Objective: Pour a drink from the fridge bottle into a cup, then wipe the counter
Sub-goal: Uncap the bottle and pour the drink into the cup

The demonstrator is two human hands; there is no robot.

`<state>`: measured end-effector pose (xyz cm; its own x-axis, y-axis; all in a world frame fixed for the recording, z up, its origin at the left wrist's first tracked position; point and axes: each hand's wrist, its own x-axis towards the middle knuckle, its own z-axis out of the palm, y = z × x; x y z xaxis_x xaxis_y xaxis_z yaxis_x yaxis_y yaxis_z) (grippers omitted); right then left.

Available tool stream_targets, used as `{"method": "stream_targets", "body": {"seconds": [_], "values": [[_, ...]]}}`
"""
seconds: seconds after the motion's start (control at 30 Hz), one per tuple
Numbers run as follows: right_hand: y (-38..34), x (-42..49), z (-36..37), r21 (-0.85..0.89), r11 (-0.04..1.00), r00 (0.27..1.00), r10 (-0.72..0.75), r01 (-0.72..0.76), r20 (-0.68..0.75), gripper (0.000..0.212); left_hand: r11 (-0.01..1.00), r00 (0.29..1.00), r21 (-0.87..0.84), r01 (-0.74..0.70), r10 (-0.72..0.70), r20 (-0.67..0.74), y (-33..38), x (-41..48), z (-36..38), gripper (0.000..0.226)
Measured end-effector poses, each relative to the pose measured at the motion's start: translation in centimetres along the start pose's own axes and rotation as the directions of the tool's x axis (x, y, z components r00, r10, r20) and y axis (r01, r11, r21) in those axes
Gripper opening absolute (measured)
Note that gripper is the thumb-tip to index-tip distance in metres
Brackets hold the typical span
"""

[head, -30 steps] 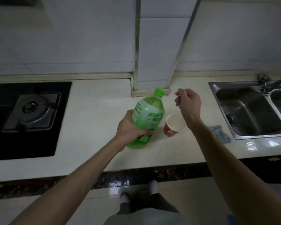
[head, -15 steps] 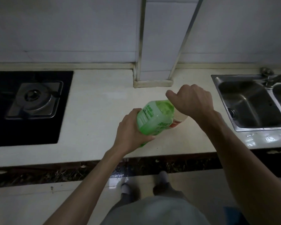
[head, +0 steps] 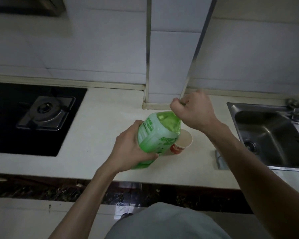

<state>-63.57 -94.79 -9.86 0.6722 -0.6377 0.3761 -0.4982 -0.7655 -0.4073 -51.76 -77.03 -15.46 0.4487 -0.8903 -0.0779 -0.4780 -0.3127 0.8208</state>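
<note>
Since the earlier frame, the green bottle (head: 158,135) has been lifted a little higher and tilted more, and the paper cup (head: 182,143), hidden by it before, is seen again. The bottle is held above the desk (head: 100,128) with its neck pointing away from the person and slightly to the right. Its lower body is grasped by the left hand (head: 130,149), with the thumb over the label and the other fingers wrapped beneath it. The right hand (head: 192,109) is clenched around the neck of the bottle, so the cap is covered and cannot be seen; whether the cap is on or off cannot be told.

The cup, white inside with a red band outside, is placed upright on the desk just to the right of the bottle and partly behind it. Whether the two touch cannot be told. Nothing can be made out inside the cup.

Well to the left of the bottle, a black gas hob (head: 36,116) is set into the desk. Well to the right of the bottle, a steel sink (head: 269,135) is found. A small folded cloth (head: 220,160) is laid between the cup and the sink, at the sink's edge. Behind the bottle, a tiled column (head: 169,69) is seen against the wall.
</note>
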Motion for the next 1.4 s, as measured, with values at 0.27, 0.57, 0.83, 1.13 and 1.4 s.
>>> {"method": "stream_targets", "body": {"seconds": [0.27,0.57,0.83,1.13,1.4], "values": [[0.5,-0.2,-1.9,0.097,0.877,0.881,-0.461,0.471,-0.11,0.043,0.951,0.939,-0.291,0.107,-0.001,0.343,0.5,0.5,-0.2,0.089],[1.6,-0.9,-4.3,0.136,0.99,0.987,0.0,-0.022,0.16,0.052,0.988,0.996,-0.145,0.048,-0.058,-0.066,1.8,-0.9,2.5,0.08],[3.7,-1.4,-5.8,0.364,0.903,0.919,-0.325,0.23,0.225,0.022,0.98,0.996,-0.19,0.06,-0.071,-0.053,2.3,-0.7,4.2,0.08],[6.9,-1.4,-7.3,0.357,0.923,0.882,-0.284,0.144,0.376,0.039,0.987,0.995,-0.146,0.065,-0.075,-0.06,2.9,-0.4,6.3,0.079],[7.0,-0.5,-8.0,0.105,0.991,0.904,-0.117,0.081,0.41,0.044,0.992,0.992,-0.099,0.075,-0.084,-0.091,3.4,-0.4,7.3,0.08]]}}
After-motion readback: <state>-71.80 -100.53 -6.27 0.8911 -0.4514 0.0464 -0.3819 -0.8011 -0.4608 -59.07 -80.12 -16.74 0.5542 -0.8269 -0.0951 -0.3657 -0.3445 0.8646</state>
